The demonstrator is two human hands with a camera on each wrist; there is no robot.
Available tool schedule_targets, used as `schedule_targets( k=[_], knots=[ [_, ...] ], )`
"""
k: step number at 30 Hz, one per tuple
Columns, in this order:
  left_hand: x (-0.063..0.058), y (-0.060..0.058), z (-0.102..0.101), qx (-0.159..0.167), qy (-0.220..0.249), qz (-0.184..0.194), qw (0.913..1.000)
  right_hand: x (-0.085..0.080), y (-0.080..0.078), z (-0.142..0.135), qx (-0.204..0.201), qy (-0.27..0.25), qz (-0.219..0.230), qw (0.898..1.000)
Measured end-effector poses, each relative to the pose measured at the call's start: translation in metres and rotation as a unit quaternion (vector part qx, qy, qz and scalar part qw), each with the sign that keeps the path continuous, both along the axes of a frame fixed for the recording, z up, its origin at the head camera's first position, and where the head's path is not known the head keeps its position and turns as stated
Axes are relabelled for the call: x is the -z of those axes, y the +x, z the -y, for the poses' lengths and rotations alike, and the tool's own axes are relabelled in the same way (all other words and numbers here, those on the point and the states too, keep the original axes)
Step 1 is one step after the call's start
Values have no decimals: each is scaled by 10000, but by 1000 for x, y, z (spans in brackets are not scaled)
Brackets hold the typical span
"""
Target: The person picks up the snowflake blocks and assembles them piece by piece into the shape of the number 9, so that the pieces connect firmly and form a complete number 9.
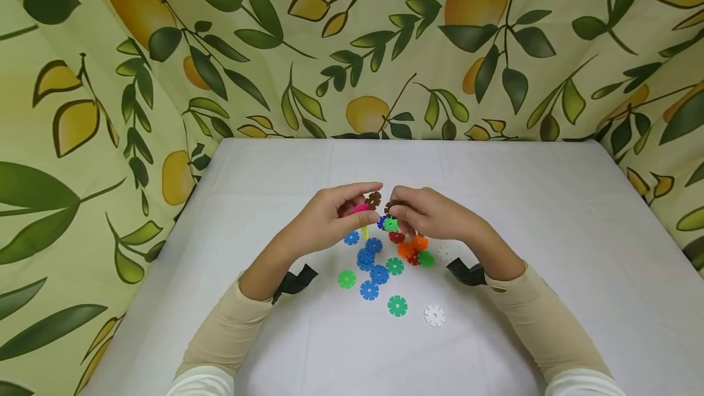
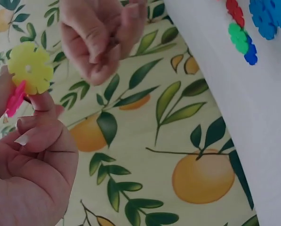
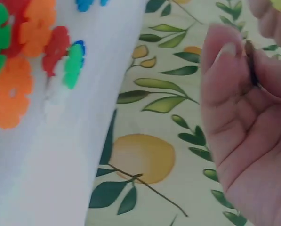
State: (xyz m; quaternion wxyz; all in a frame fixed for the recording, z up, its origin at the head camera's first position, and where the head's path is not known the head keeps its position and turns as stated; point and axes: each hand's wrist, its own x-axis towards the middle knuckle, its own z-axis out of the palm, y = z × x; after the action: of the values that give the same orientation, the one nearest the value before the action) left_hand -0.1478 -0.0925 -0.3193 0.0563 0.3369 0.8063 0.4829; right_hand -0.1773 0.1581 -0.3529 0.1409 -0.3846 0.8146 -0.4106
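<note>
A person's two hands meet above a white-covered bench (image 1: 264, 176), about midway between its left and right edges and short of the far edge. The left hand (image 1: 330, 216) pinches a notched pink disc (image 1: 360, 208) between thumb and fingers; a yellow disc (image 2: 29, 66) and a brown disc (image 1: 374, 200) stand out from it. The right hand (image 1: 431, 212) pinches a second brown disc (image 1: 391, 207), just apart from the first and mostly covered by the fingers. Whether the left hand's discs are firmly slotted together cannot be told, so a push from the right could twist the yellow or brown disc loose if the notches grip weakly. Notches meeting at a poor angle could slip past each other, and the thin second brown disc, held by little more than its edge, could spring from the fingertips. Anything dropped would probably land among the loose discs below, where blue discs (image 1: 365, 258), orange discs (image 1: 407, 250) and a green disc (image 1: 426, 258) lie close together. A low wrist could also scatter these toward the bench's near edge.
</note>
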Motion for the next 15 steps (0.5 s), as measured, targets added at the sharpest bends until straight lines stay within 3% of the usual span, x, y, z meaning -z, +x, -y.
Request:
schedule_targets(
  k=[7, 15],
  knots=[
    [-2, 0, 0, -155, -96, 79, 9998, -13, 11, -1, 83, -982, -472, 9940],
    [-1, -2, 1, 49, -261, 170, 9995, -21, 20, -1, -155, -1147, -542, 9918]
  ],
)
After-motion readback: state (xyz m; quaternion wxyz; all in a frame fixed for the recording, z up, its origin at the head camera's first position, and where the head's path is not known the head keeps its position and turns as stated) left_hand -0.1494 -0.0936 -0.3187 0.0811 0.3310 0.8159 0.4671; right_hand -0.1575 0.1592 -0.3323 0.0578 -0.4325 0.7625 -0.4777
